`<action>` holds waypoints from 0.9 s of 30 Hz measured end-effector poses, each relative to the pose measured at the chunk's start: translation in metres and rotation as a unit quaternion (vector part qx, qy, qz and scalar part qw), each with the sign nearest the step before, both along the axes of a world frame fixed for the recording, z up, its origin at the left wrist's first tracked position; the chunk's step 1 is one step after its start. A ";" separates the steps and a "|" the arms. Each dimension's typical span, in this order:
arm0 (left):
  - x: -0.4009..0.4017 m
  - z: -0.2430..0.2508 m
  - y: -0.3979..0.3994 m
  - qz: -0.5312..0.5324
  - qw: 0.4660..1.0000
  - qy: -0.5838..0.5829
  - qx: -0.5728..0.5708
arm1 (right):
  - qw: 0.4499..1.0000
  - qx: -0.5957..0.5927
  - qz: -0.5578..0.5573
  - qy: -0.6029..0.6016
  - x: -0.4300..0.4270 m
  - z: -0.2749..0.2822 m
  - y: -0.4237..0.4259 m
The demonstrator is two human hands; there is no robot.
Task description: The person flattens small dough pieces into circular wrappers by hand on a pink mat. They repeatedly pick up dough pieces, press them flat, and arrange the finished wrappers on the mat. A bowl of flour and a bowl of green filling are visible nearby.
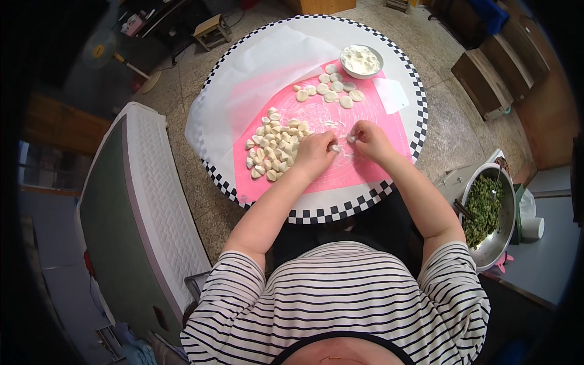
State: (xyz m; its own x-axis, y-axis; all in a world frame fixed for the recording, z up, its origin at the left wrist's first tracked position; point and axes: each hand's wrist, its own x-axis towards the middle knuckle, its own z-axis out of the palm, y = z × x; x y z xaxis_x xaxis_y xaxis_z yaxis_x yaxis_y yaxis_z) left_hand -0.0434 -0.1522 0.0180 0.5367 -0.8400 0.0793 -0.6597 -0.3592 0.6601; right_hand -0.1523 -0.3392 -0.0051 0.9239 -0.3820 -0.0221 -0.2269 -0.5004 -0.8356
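Note:
My left hand (318, 150) is closed around a small piece of dough (335, 148) over the pink silicone mat (397, 146). Just right of it, my right hand (368, 139) pinches another small dough piece (350, 138) between its fingertips. Thin dough scraps (329, 123) lie between and beyond the hands. A heap of cut dough pieces (273, 146) spreads on the mat beside my left hand. Several flattened dough discs (330, 96) lie farther up the mat, near a bowl of white flour (362, 60). A white dough scraper (391, 96) rests at the mat's upper right.
The round table has a checkered rim (328, 215), and a translucent sheet (269, 59) covers its upper left part. A large metal basin of chopped green filling (483, 210) stands at my right. A mattress (155, 182) is at the left, with a wooden stool (212, 31) beyond the table.

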 end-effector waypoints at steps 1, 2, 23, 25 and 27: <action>0.000 0.005 0.002 0.003 0.997 -0.072 0.022 | 0.998 -0.056 -0.013 -0.008 -0.002 0.006 0.001; -0.001 0.010 0.005 0.006 0.989 -0.144 0.043 | 0.997 -0.072 -0.017 0.002 -0.003 0.010 0.001; 0.009 0.011 0.003 -0.106 0.987 -0.119 0.020 | 0.977 -0.203 0.058 0.003 0.001 0.020 -0.006; 0.012 0.005 0.001 -0.112 0.984 -0.134 0.037 | 0.975 -0.208 0.080 0.022 0.003 0.019 -0.010; 0.012 0.003 -0.001 -0.111 0.980 -0.157 0.057 | 0.974 -0.206 0.084 0.036 0.005 0.019 -0.010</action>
State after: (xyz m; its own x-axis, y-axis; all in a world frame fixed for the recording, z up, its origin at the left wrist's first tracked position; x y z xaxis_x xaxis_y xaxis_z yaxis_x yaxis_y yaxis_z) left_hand -0.0315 -0.1527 0.0209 0.3041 -0.9463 0.1098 -0.8938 -0.2435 0.3765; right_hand -0.1472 -0.3494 0.0137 0.9756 -0.2168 0.0332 -0.1648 -0.8246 -0.5411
